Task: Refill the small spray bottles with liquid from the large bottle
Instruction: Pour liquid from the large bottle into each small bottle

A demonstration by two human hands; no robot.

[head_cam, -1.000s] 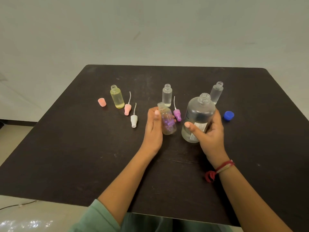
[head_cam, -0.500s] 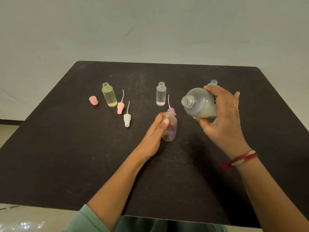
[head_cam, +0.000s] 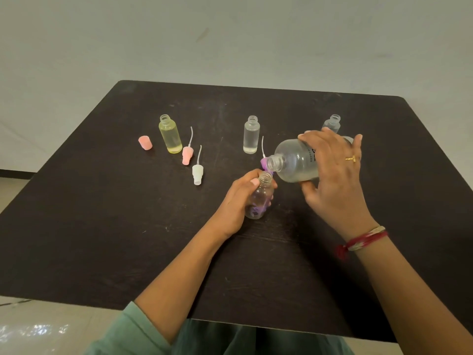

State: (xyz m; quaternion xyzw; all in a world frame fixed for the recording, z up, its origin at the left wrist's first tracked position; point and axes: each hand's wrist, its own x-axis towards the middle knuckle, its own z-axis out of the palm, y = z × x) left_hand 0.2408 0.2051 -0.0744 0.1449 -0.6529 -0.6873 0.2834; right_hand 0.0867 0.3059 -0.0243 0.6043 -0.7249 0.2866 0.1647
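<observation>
Large bottle (head_cam: 291,162) — clear, rounded, tipped — mouth near small bottle (head_cam: 262,197).

Tipped large bottle (head_cam: 294,162) mouth over small bottle (head_cam: 259,198).

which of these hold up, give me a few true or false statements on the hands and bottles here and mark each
1. The right hand tilts the large bottle, mouth toward the small bottle gripped by the left hand. True.
2. The large bottle is capped. False: its mouth is open.
3. The yellow bottle stands upright and uncapped, the pink cap apart from it on the table. True.
4. The left hand lies empty. False: it grips the small bottle.
</observation>
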